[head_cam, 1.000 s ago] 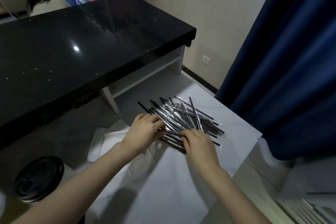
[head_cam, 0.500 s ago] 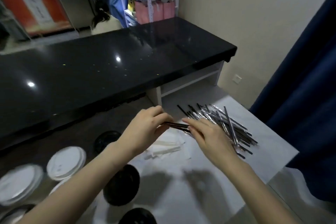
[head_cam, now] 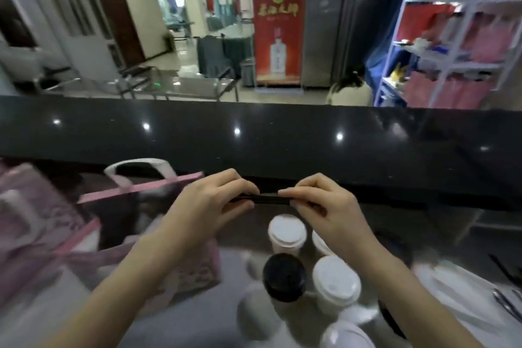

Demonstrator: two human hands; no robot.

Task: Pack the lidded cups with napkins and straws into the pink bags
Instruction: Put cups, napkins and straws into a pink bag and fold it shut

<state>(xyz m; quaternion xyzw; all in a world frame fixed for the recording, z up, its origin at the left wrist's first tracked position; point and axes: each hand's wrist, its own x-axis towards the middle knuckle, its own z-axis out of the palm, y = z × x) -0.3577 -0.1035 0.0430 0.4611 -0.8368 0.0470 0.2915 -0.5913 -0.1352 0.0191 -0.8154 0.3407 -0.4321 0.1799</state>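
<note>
In the head view, both hands are raised in front of the black counter (head_cam: 254, 135) and share 1 thin dark bundle of straws (head_cam: 269, 198), held level between them. The left hand (head_cam: 209, 206) has its fingers and thumb curled around the bundle's left end. The right hand (head_cam: 324, 205) pinches the right end between thumb and fingertips. How many straws are in the bundle cannot be told.

The bundle is in the air above a cluster of lidded cups on the lower work surface. 1 white-lidded cup (head_cam: 286, 232) stands just below it. Nearer the camera, 1 black-lidded cup (head_cam: 284, 274) stands just beside a second white-lidded cup (head_cam: 336, 281). The rest of the cluster is blurred or partly hidden by the right wrist.

To the left, an open pink bag (head_cam: 141, 192) stands upright with its white handle (head_cam: 138, 164) raised; its rim is just beside the left hand's knuckles, and what it holds is too blurred to tell. At far right, white napkins (head_cam: 457, 288) lie on the surface with loose straws (head_cam: 505, 302) on top of them.

Beyond the counter are a seated person (head_cam: 350, 90), a red banner (head_cam: 278, 25) and a shelf (head_cam: 466, 37) holding more pink bags.
</note>
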